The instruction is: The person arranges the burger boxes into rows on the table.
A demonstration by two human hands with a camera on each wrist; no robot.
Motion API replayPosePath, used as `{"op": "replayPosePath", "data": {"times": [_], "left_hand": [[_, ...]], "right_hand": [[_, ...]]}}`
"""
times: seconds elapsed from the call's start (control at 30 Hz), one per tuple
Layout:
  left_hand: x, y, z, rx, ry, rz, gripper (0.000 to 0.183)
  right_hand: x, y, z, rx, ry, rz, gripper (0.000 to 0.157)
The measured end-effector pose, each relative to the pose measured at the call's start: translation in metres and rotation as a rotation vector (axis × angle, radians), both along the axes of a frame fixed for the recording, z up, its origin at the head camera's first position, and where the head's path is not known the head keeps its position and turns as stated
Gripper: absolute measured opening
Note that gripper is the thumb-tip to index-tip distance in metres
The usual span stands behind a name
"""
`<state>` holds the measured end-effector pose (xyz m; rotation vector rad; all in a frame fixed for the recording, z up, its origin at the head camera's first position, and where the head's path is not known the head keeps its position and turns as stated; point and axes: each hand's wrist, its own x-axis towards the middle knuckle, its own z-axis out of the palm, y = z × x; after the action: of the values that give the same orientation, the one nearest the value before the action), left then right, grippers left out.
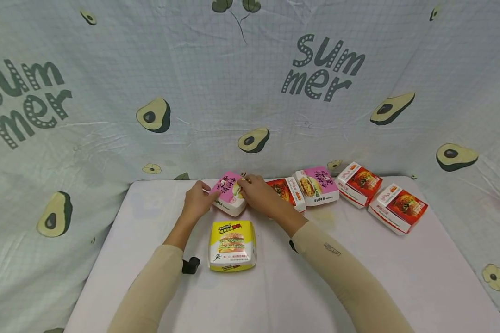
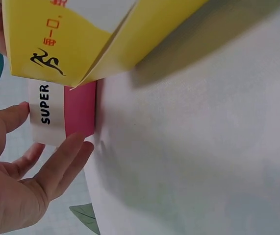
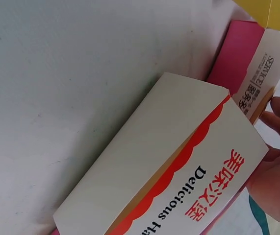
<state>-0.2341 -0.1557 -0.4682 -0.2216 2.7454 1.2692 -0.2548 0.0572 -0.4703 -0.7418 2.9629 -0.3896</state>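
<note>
Alignment seems the step in hand: the slanted pink-topped SUPER burger box (image 1: 229,194) sits at the back of the table (image 1: 147,222) between left hand (image 1: 196,201), fingers (image 2: 56,169) loosely extended, and right hand (image 1: 257,193), grip impossible to tell; squaring it probably calls for gentle pressure.

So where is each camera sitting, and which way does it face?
Head: worn on the head, looking forward and down over the table toward the cloth; left hand, right hand and both sleeves show.
Left wrist: worn there, facing past the yellow box to the pink box; the left hand shows lower left.
Right wrist: worn there, facing past a red-trimmed box to the pink box; the right hand shows at the right edge.
Both wrist views share the pink and yellow boxes.
</note>
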Motion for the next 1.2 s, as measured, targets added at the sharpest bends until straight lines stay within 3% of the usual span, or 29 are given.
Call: {"op": "replayPosePath", "data": {"times": [0.23,0.4,0.67,0.93,1.2], "left_hand": [[0.000,0.001,0.004,-0.011,-0.021,0.028,0.045],[-0.003,0.001,0.004,0.048,-0.028,0.015,0.044],[-0.001,0.001,0.007,0.056,0.007,-0.027,0.054],[0.007,-0.004,0.009,0.036,-0.019,-0.088,0.066],[0.005,0.001,0.006,0.068,-0.067,-0.129,0.069]], "right_hand": [[0.010,0.002,0.004,0.006,-0.047,-0.024,0.049],[0.016,0.002,0.005,0.001,-0.068,-0.039,0.052],[0.020,-0.001,0.006,0.021,-0.059,-0.072,0.052],[0.023,0.000,0.007,-0.021,-0.038,-0.092,0.049],[0.019,-0.002,0.010,-0.064,-0.132,-0.112,0.054]]}}
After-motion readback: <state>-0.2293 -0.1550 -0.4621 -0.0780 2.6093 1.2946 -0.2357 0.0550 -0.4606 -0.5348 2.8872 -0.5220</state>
